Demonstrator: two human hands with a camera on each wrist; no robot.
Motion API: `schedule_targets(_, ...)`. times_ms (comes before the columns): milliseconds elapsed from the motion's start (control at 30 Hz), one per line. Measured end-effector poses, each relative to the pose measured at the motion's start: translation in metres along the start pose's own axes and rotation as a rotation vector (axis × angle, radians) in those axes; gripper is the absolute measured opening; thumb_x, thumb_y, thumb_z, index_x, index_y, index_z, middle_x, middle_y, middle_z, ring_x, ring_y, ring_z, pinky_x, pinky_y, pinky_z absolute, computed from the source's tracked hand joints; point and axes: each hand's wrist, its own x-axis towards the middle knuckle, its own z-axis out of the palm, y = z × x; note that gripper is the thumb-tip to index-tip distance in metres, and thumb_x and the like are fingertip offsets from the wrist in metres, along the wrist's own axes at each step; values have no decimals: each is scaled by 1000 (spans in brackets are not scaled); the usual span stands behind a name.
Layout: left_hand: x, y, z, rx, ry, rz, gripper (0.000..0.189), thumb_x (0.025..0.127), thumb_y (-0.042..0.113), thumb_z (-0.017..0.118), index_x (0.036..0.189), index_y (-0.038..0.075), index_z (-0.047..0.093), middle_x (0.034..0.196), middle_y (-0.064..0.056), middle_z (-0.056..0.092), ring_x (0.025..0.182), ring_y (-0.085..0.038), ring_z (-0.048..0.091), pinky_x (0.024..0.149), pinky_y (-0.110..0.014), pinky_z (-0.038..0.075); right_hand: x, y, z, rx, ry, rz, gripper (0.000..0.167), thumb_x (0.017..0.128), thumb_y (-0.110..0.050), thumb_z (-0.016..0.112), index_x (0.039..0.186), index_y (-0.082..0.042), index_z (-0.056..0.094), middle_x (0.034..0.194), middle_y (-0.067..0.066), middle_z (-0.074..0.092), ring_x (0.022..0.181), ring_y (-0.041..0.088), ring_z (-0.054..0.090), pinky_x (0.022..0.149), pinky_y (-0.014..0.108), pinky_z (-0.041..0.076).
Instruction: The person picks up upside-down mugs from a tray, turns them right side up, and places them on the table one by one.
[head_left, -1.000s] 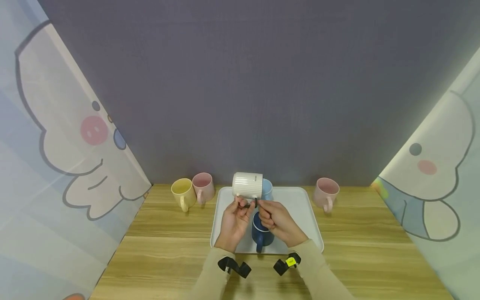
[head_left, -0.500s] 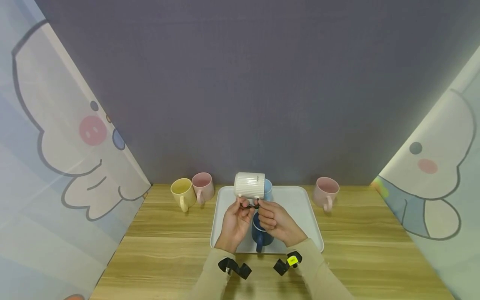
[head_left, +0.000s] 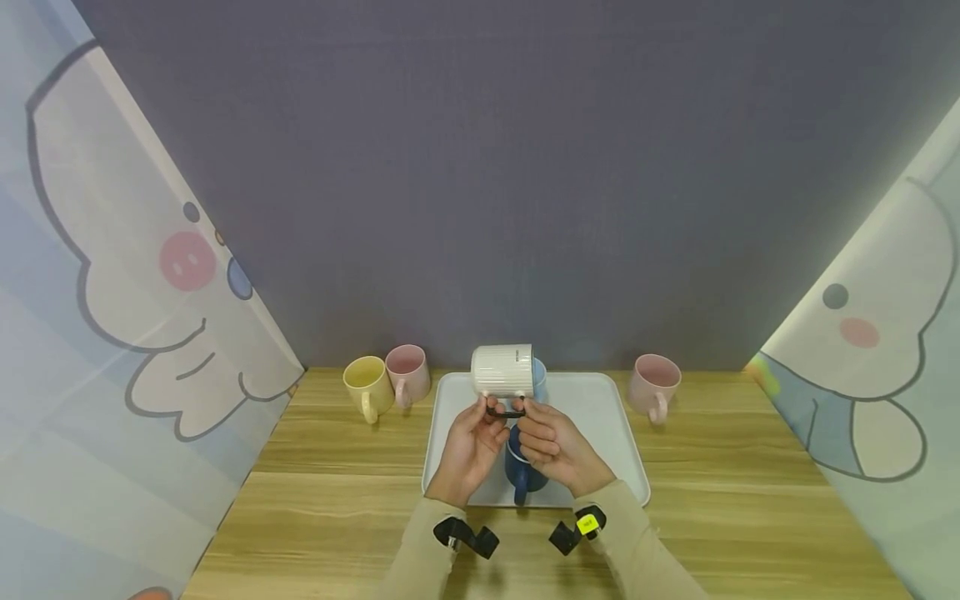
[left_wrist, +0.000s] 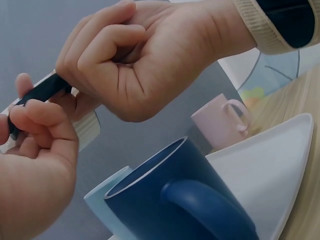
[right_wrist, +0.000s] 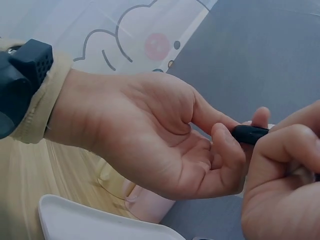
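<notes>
A white ribbed mug lies on its side in the air above the tray, its black handle toward me. My left hand pinches the left end of that handle. At the handle's other end, my right hand pinches with thumb and fingers, the rest curled. Below the hands a dark blue mug stands upright, its handle facing me. Behind the white mug a light blue mug is partly hidden. The left wrist view shows the dark blue mug close up.
Under the mugs lies a white tray on the wooden table. To its left stand a yellow mug and a pink mug. Another pink mug stands to its right. A grey wall rises behind.
The white mug has shifted slightly to the right in both hands' grip. Its black handle now shows more fully between the fingers. The other mugs have stayed put.
</notes>
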Motion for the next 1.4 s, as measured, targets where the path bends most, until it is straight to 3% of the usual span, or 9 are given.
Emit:
schedule_targets(233, -1, 4, 0, 182, 51, -49, 32, 113, 24, 36, 97, 17, 63, 91, 7, 70, 66, -3, 43, 63, -20, 39, -3, 0, 0, 24, -31, -23, 36, 114, -25, 17, 111, -13, 51, 58, -13, 45, 44, 5, 17, 44, 18, 13)
schedule_targets(367, -1, 5, -1, 353, 115, -63, 27, 110, 26, 46, 98, 15, 68, 83, 6, 64, 62, -6, 43, 61, -22, 40, -5, -2, 1, -17, -40, -41, 35, 114, -24, 17, 110, -12, 49, 58, -12, 42, 44, 7, 15, 44, 18, 13)
schedule_targets(533, -2, 7, -5, 616, 131, -88, 33, 106, 30, 54, 113, 3, 71, 91, 5, 70, 63, -8, 46, 62, -23, 43, -10, -8, 3, -115, -41, -49, 36, 114, -23, 18, 109, -11, 51, 58, -12, 40, 44, 9, 13, 45, 20, 10)
schedule_targets(667, -3, 10, -13, 771, 158, -51, 34, 105, 26, 57, 116, -5, 67, 90, 2, 74, 61, -7, 47, 58, -21, 43, -15, -10, 5, -192, -31, -56, 37, 114, -22, 19, 108, -11, 54, 57, -11, 38, 44, 12, 11, 44, 24, 7)
schedule_targets(800, -4, 20, -28, 929, 267, 42, 22, 104, 14, 58, 108, -3, 70, 84, -6, 74, 58, -7, 47, 54, -19, 41, -24, -15, 5, -259, 4, -71, 34, 114, -19, 20, 107, -10, 52, 58, -9, 33, 45, 12, 13, 44, 24, 7)
schedule_targets(933, -7, 32, -47, 1172, 404, 136, 14, 101, 8, 60, 99, 1, 72, 82, -12, 74, 61, -7, 52, 56, -20, 43, -34, -22, 2, -328, 59, -86, 31, 114, -17, 22, 106, -10, 52, 58, -11, 34, 46, 10, 16, 44, 24, 6)
schedule_targets(1033, -10, 38, -61, 1350, 480, 169, 11, 98, 9, 63, 97, 2, 72, 82, -13, 73, 66, -11, 58, 59, -24, 46, -42, -27, -2, -366, 84, -107, 32, 114, -16, 22, 106, -12, 53, 59, -13, 37, 46, 10, 17, 44, 26, 6)
schedule_targets(1233, -11, 38, -89, 1610, 591, 122, 12, 92, 10, 67, 100, 2, 70, 88, -12, 73, 77, -25, 67, 65, -39, 52, -53, -33, -10, -360, 78, -150, 35, 114, -14, 20, 107, -9, 54, 60, -10, 39, 47, 12, 16, 44, 27, 5)
schedule_targets(1400, -11, 36, -105, 1699, 662, 41, 15, 87, 10, 69, 99, 1, 70, 93, -16, 75, 86, -36, 70, 72, -49, 53, -63, -37, -13, -397, 108, -178, 34, 114, -11, 21, 107, -9, 54, 60, -8, 34, 48, 13, 16, 46, 27, 5)
